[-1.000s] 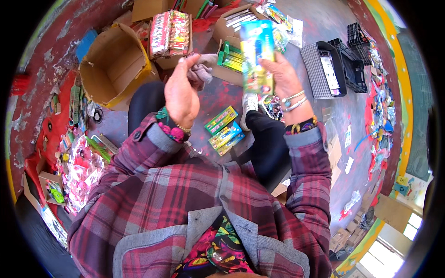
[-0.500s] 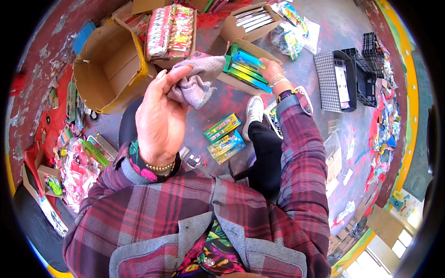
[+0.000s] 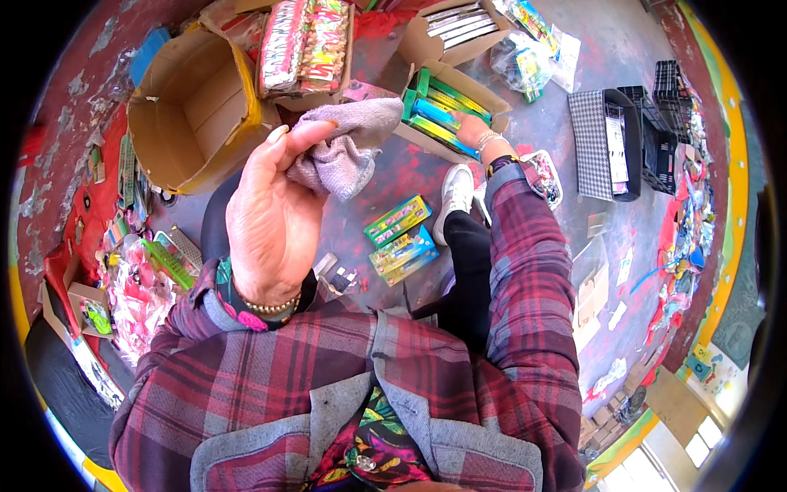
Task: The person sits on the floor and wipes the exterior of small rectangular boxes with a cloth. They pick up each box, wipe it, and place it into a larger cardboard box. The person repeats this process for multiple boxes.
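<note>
My left hand (image 3: 275, 217) is raised close to the camera and pinches a grey cloth (image 3: 348, 143) that hangs from its fingers. My right hand (image 3: 474, 131) reaches far forward into an open cardboard box (image 3: 484, 92) packed with green and blue flat packets (image 3: 443, 115); its fingers rest on the packets, and whether they grip one cannot be seen. Two more colourful packets (image 3: 402, 238) lie on the red floor by my white shoe (image 3: 455, 197).
An empty cardboard box (image 3: 184, 107) stands at the left, next to a box of pink and red packets (image 3: 303, 45). Another box of dark packets (image 3: 455, 25) sits beyond. Black crates (image 3: 623, 139) are at the right. Bagged toys (image 3: 135, 287) pile at my left.
My right hand, which held a colourful packet up a second ago, has lowered forward into the box of packets. My left hand has risen nearer the camera with the cloth.
</note>
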Motion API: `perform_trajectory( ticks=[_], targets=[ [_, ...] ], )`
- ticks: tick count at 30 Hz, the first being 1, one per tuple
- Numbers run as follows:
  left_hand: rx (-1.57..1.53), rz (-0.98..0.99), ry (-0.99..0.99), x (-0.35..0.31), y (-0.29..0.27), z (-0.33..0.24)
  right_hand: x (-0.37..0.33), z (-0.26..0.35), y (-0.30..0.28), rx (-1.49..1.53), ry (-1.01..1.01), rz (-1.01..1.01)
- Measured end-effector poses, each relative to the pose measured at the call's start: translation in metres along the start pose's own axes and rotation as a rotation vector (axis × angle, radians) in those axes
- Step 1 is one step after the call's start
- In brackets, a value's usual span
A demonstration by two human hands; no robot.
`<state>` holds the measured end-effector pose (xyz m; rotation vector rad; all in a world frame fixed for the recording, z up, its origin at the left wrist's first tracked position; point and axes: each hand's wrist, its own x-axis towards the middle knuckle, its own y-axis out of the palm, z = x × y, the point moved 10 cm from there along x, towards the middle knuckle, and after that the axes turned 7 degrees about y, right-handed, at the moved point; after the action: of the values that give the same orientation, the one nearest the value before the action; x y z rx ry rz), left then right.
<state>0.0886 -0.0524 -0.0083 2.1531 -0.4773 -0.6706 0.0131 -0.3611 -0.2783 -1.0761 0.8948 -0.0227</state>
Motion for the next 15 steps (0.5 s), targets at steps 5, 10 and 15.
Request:
perform_trajectory(
  ticks=[5,10,15],
  targets=[
    [0.027,-0.013,-0.006,0.000,-0.003,0.001,-0.007,0.002,-0.003,-0.051,0.027,-0.015],
    [0.020,0.014,-0.016,-0.002,0.002,0.001,-0.006,0.006,0.009,-0.156,0.094,0.090],
    [0.033,0.097,-0.044,0.001,0.002,0.005,0.008,-0.009,0.004,-0.119,0.106,-0.049]
  ],
)
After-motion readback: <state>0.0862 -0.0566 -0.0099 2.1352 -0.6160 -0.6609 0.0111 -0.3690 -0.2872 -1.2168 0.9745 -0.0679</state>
